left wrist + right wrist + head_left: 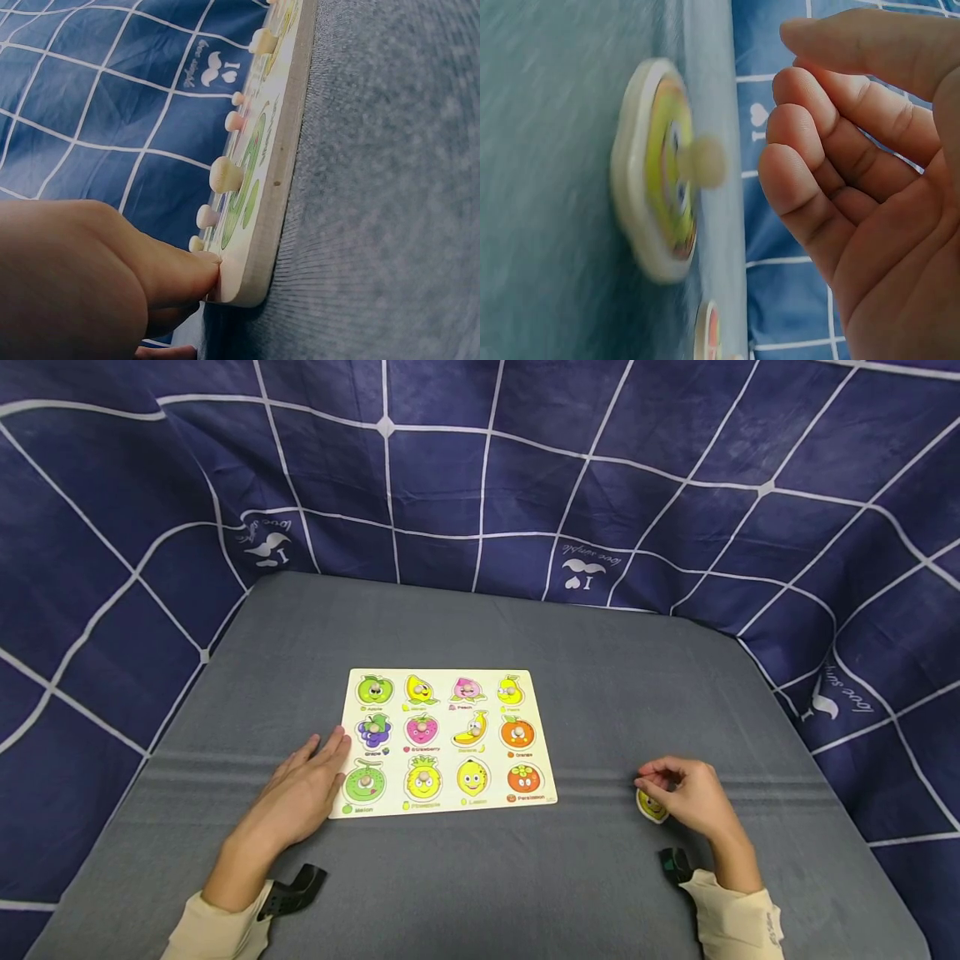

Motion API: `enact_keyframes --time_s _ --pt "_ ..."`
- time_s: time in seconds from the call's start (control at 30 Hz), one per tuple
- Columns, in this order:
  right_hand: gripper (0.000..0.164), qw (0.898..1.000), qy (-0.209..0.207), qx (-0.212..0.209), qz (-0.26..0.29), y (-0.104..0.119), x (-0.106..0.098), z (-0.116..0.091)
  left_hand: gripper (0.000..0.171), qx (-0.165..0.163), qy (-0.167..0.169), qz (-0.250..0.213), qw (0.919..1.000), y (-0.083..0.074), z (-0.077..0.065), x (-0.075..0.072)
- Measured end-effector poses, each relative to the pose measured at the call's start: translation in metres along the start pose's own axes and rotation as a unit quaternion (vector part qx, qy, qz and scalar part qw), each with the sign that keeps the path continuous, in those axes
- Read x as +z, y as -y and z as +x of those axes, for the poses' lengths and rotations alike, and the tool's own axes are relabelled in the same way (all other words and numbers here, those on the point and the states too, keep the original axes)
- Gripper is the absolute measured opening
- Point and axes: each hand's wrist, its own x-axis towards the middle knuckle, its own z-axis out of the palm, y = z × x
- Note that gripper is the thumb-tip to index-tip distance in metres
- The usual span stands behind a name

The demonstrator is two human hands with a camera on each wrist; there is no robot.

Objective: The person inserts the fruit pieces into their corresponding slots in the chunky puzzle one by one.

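Observation:
A cream puzzle board [443, 811] with cartoon fruit pictures and small knobs lies flat on the table. My left hand [296, 795] lies along its left edge, fingers extended. In the left wrist view the thumb [184, 274] touches the board near its corner. Over on the right, my right hand [690, 795] hovers above a yellow, smiling-faced puzzle piece [651, 808], partly covering it from above. In the right wrist view, loosely curled fingers [787, 180] are apart from the knob [705, 161] of that piece, with nothing between them and the thumb.
A second puzzle piece [706, 330] shows at the lower edge of the right wrist view; the hand hides it in the head view. Grey cloth [480, 885] covers the table. A navy checked curtain [450, 477] surrounds its back and sides.

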Motion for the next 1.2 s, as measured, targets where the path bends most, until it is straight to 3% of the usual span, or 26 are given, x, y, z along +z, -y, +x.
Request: enact_keyframes --time_s 0.33,1.2 --pt "0.014 1.000 -0.011 0.016 0.018 -0.011 -0.008 -0.014 0.051 0.001 -0.004 -0.003 1.0000 0.001 0.000 0.000" --pt "0.013 0.998 0.037 0.037 0.033 -0.020 -0.009 -0.027 0.051 -0.001 -0.004 -0.003 1.0000 0.001 -0.001 0.001"
